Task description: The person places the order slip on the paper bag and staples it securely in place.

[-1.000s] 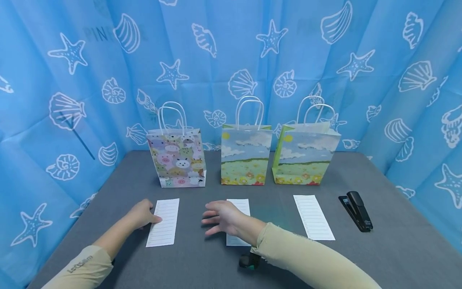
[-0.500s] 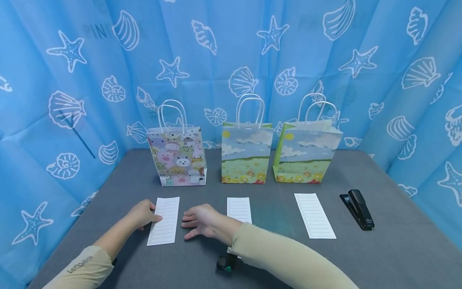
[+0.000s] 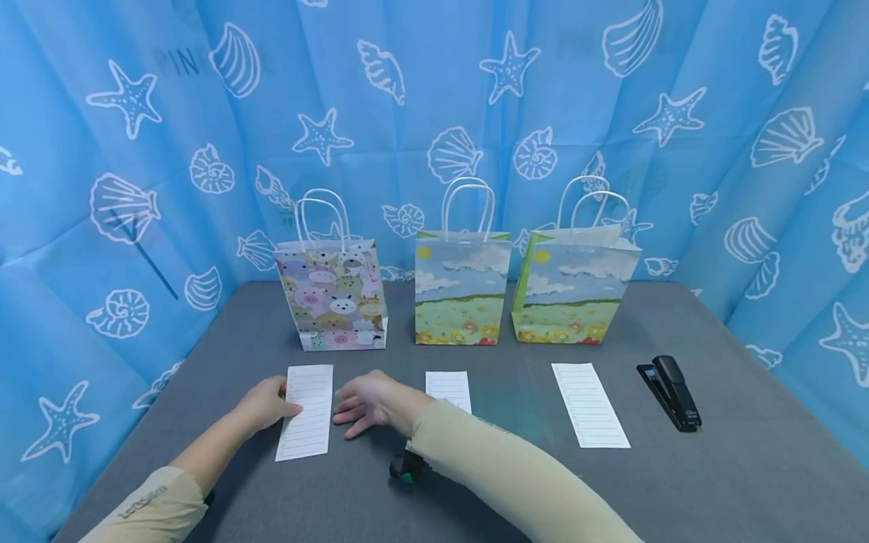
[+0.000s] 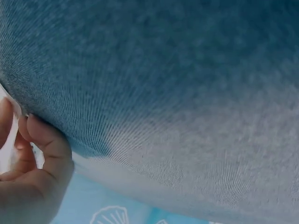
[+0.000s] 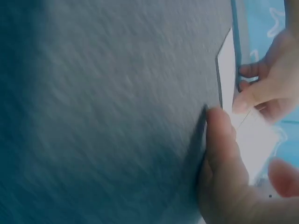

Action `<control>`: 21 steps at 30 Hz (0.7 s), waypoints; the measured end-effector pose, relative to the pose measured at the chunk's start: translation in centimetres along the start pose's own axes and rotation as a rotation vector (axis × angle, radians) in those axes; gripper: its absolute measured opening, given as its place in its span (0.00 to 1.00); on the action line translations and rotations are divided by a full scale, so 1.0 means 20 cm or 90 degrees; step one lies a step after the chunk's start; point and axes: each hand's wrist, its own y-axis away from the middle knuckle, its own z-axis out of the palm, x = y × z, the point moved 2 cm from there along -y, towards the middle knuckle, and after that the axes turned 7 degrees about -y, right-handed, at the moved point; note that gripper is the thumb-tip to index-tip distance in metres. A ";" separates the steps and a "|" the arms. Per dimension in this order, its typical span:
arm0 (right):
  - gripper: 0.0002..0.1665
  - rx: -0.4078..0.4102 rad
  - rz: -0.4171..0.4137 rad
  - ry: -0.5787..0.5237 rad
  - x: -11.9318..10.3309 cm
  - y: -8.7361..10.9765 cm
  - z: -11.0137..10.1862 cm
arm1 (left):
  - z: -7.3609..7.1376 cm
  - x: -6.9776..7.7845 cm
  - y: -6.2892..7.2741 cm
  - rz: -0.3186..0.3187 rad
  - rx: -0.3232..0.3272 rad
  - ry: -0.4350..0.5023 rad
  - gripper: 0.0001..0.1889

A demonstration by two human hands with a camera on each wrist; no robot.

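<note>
My left hand (image 3: pixel 266 405) pinches the left edge of a white lined paper slip (image 3: pixel 311 422), thumb on top and fingers underneath. That slip is lifted slightly and bends near the thumb. Just off its right edge is my right hand (image 3: pixel 365 403), fingers spread and holding nothing. In the left wrist view the thumb and index finger (image 4: pixel 49 144) show at the paper's edge. Seen from the right wrist, the left hand (image 5: pixel 271 79) grips the slip (image 5: pixel 227 70), with the right fingers close to it. A second lined slip (image 3: pixel 449 388) lies partly hidden behind the right forearm.
A third slip (image 3: pixel 591 407) lies at right, beside a black stapler (image 3: pixel 670 394). Behind the slips stand an animal-print paper bag (image 3: pixel 333 302) and two meadow-print bags, one central (image 3: pixel 462 290) and one right (image 3: pixel 573 290). A blue seashell curtain (image 3: pixel 407 98) hangs behind the grey table (image 3: pixel 516 483).
My right hand has moved left, from over the middle slip to beside the left one. The left slip's far end has risen a little in my left hand.
</note>
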 end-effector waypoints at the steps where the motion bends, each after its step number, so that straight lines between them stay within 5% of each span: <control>1: 0.26 0.002 0.009 0.018 -0.01 -0.01 0.00 | 0.00 0.00 0.00 0.016 0.003 0.010 0.16; 7: 0.26 0.004 0.013 0.094 -0.03 -0.04 0.01 | 0.01 -0.02 -0.01 0.044 -0.004 0.061 0.17; 14: 0.02 0.056 -0.043 0.156 -0.01 -0.05 0.03 | 0.01 0.00 0.01 0.044 -0.034 0.094 0.14; 21: 0.08 0.135 -0.128 0.222 -0.02 -0.04 0.07 | -0.02 0.02 0.04 0.066 -0.038 0.117 0.14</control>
